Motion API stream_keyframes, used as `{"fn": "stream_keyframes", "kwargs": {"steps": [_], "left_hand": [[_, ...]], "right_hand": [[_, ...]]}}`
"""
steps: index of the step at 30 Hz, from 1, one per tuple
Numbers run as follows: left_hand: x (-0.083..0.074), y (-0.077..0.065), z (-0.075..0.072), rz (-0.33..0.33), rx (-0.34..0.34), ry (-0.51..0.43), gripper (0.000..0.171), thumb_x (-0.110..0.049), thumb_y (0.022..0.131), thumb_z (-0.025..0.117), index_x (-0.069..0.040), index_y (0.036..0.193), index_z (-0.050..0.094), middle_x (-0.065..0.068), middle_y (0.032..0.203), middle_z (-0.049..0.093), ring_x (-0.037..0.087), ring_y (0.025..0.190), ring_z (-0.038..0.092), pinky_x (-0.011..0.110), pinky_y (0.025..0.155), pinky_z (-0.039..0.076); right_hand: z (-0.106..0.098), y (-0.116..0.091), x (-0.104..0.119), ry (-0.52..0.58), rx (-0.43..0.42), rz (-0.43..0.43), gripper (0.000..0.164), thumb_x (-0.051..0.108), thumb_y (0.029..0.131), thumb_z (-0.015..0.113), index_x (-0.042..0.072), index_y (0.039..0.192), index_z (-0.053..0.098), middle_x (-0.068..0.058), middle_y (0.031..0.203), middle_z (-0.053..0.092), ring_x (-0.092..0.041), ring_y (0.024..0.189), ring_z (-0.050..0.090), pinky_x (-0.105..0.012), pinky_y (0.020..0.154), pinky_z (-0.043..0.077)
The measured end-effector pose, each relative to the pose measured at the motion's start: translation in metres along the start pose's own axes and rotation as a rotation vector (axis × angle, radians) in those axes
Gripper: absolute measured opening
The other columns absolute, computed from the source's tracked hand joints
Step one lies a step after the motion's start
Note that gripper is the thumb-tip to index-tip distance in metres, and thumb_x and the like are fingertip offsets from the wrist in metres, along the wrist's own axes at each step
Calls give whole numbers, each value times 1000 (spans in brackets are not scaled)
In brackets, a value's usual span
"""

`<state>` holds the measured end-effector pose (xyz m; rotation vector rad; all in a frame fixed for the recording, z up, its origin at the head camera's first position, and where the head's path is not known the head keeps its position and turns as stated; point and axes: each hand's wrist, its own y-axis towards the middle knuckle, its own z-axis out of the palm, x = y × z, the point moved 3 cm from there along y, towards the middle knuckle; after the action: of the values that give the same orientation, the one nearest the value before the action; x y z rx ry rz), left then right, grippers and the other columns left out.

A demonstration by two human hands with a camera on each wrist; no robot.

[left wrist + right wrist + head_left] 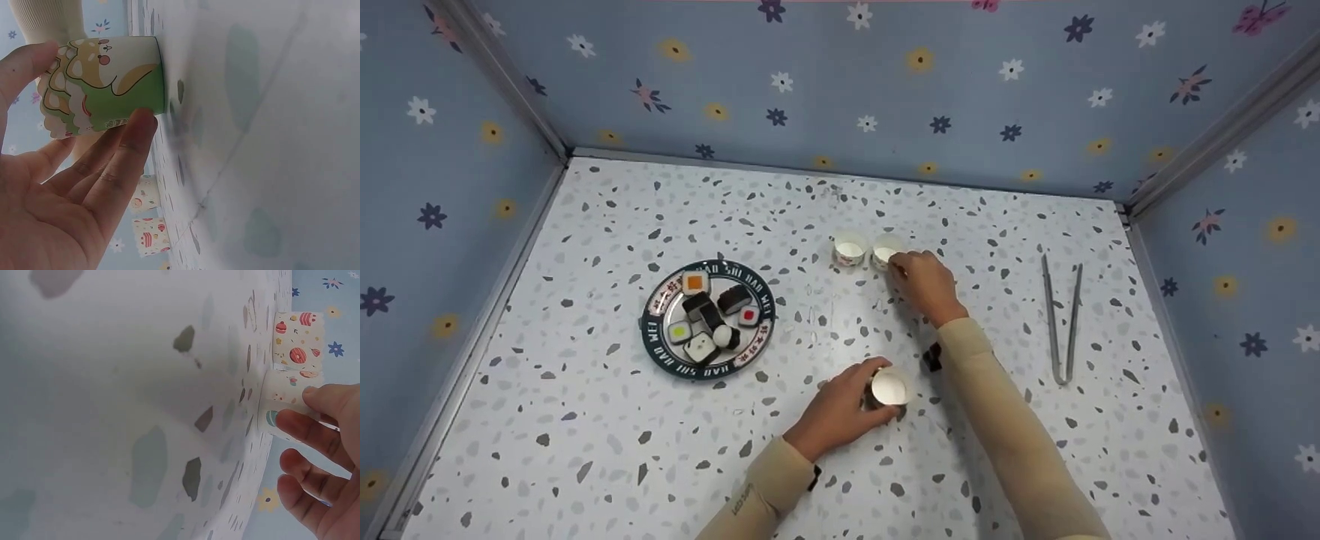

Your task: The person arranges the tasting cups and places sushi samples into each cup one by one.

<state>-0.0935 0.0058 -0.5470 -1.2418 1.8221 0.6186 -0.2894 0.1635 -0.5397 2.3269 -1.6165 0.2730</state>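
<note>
My left hand [840, 409] holds a green paper baking cup [121, 84] with a dog print, thumb on one side and fingers on the other. The scalloped rims in the left wrist view look like several cups nested together. The cup stands on the table near the front, its white inside facing up in the head view. Farther back, my right hand [928, 285] pinches the rim of a white patterned paper cup [280, 388] between thumb and index finger. A matching cup [298, 340] stands right beside it, to its left in the head view.
On the left is a round dark-rimmed plate [654, 346] bearing several sushi pieces [709, 311]. Metal tongs [1053, 330] lie spread on the right of the speckled table [600, 420]. Flowered panels [825, 75] wall in the back and both sides.
</note>
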Motion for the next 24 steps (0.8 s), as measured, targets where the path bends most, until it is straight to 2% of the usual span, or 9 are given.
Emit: {"fn": "stream_keyframes", "kwargs": {"steps": [4, 7, 13, 24], "left_hand": [[0, 1, 1, -7, 5, 0, 68, -47, 88, 74, -22, 145, 48, 1, 128, 60, 16, 113, 58, 51, 95, 45], [-1, 1, 1, -8, 6, -3, 68, -47, 88, 74, -22, 145, 48, 1, 128, 60, 15, 113, 58, 49, 94, 46], [0, 2, 0, -3, -3, -4, 69, -45, 88, 75, -20, 146, 48, 1, 129, 60, 15, 112, 58, 46, 93, 47], [-1, 3, 1, 24, -7, -32, 66, -40, 88, 76, -17, 144, 49, 2, 125, 60, 13, 100, 59, 38, 86, 49]], "right_hand": [[-2, -4, 1, -13, 12, 8, 29, 17, 98, 66, 11, 126, 69, -7, 93, 71, -24, 79, 60, -40, 65, 52], [-8, -10, 2, -18, -27, -13, 33, 16, 97, 68, 10, 130, 67, -7, 91, 70, -24, 78, 60, -40, 64, 52], [-24, -35, 7, -24, -132, -94, 23, 16, 96, 68, 9, 118, 72, -6, 90, 70, -24, 76, 62, -40, 61, 53], [-45, -91, 19, -40, -236, -223, 14, 13, 92, 74, 10, 105, 74, -4, 88, 68, -22, 72, 61, -37, 57, 52]]}}
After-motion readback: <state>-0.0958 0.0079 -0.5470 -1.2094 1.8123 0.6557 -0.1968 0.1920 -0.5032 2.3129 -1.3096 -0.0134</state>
